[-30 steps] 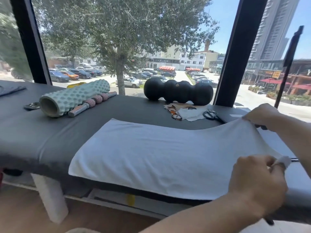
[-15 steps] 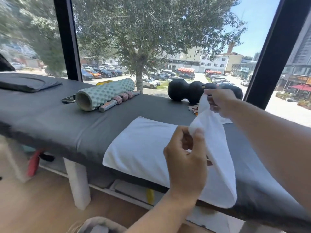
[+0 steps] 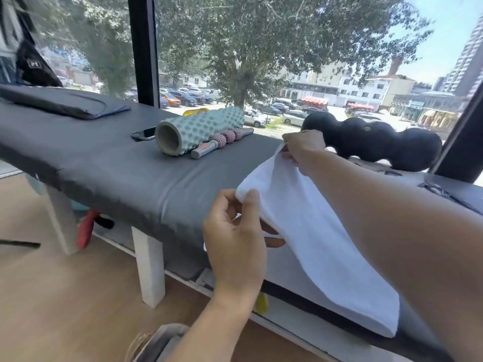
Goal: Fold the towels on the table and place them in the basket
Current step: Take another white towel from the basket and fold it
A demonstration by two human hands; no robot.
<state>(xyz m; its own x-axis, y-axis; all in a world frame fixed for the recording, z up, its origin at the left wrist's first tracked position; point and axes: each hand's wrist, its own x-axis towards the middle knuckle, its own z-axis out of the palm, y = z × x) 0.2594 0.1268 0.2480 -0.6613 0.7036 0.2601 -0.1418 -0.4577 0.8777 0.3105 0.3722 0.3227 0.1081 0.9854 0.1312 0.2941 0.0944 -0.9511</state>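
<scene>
With the left hand (image 3: 235,239) and right hand (image 3: 304,148) each pinching a corner of the towel (image 3: 313,231), lay it down leftward, edges matched.

- I see strong daylight pouring in through the window (image 3: 261,61) behind the bench (image 3: 117,165); the sky at upper right is nearly washed out.
- The white towel (image 3: 313,231) is bright, its texture mostly lost.
- The bench's near side falls into shade.
- The far left is smeared with blur.
- The window post (image 3: 143,48) leans with wide-angle distortion.
</scene>
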